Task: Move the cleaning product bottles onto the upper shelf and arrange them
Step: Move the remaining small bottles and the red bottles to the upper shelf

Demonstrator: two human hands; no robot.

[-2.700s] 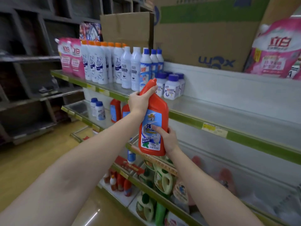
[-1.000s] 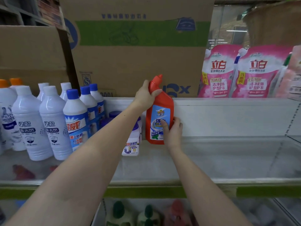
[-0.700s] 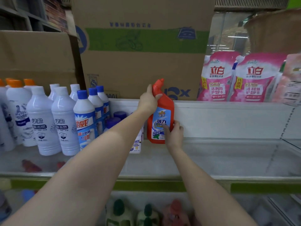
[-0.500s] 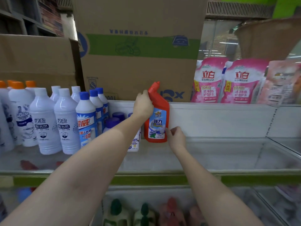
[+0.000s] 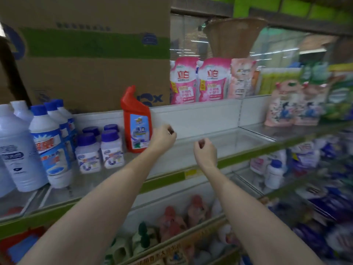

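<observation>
On the upper shelf (image 5: 191,150), at about nine o'clock of the view, tall white plastic bleach bottles (image 5: 21,150) with blue caps are ranged. Two squat white jars (image 5: 99,152) with purple lids are set just to their right. The red toilet-cleaner bottle (image 5: 136,121), of glossy plastic with an angled neck and a blue label, is stood upright against the shelf's white back panel, touching neither hand. One bottle is thus judged placed. Red and green bottles (image 5: 172,222) are seen blurred on a lower shelf at six o'clock, so more is probably left to be moved. The left hand (image 5: 162,138) is held just beside the red bottle, its grip loosely curled on nothing. The right hand (image 5: 205,150) is held over bare glossy shelf at three o'clock of it, likewise curled and empty.
</observation>
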